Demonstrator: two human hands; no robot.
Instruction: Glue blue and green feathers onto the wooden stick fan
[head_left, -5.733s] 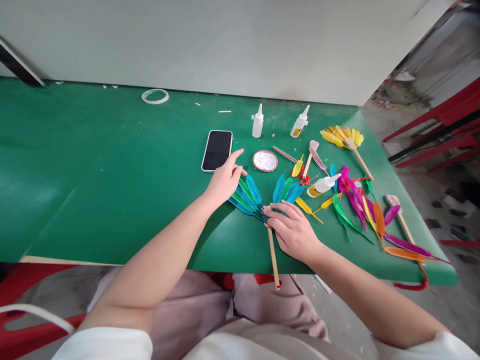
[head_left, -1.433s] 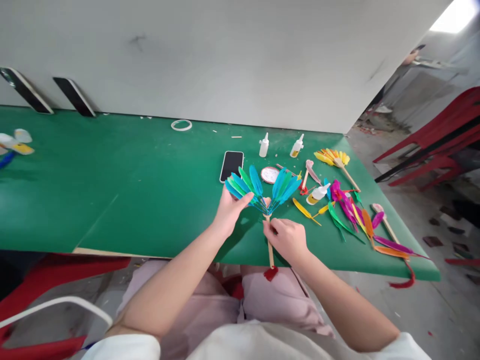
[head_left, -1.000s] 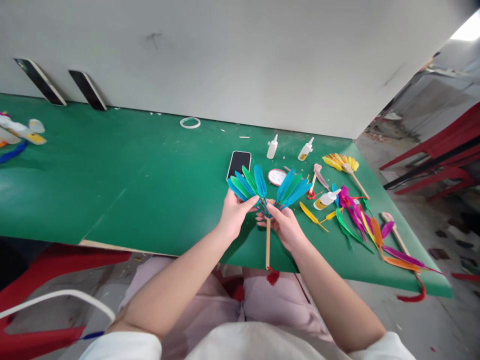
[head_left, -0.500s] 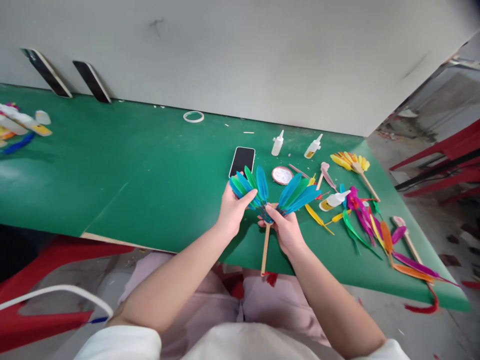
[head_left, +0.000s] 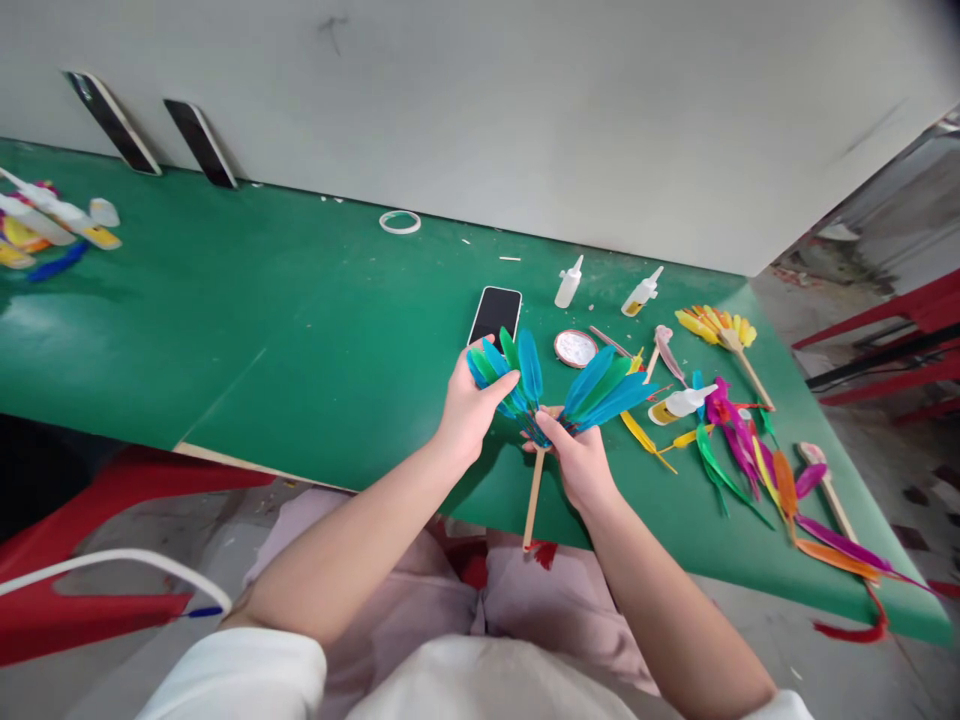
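A feather fan (head_left: 531, 365) of blue and green feathers on a wooden stick handle is held over the table's front edge. My left hand (head_left: 474, 408) is closed on the feathers of its left side, thumb in front. My right hand (head_left: 576, 455) pinches the base of the fan, where the feathers meet the handle (head_left: 534, 500). A red tassel (head_left: 543, 555) hangs from the handle's lower end. The feathers stand in two groups with a gap between them. A phone (head_left: 495, 315) lies just behind my left hand.
On the green table (head_left: 337, 330) are glue bottles (head_left: 682, 404), a round dish (head_left: 575, 349), a yellow feather fan (head_left: 718, 325), loose coloured feathers (head_left: 735, 430) and a white ring (head_left: 400, 222). Two phones (head_left: 200, 143) lean against the wall. More bottles (head_left: 67, 215) lie at the far left.
The camera view has shifted slightly, moving the table's things a little to the right. Both hands keep the same hold on the fan.
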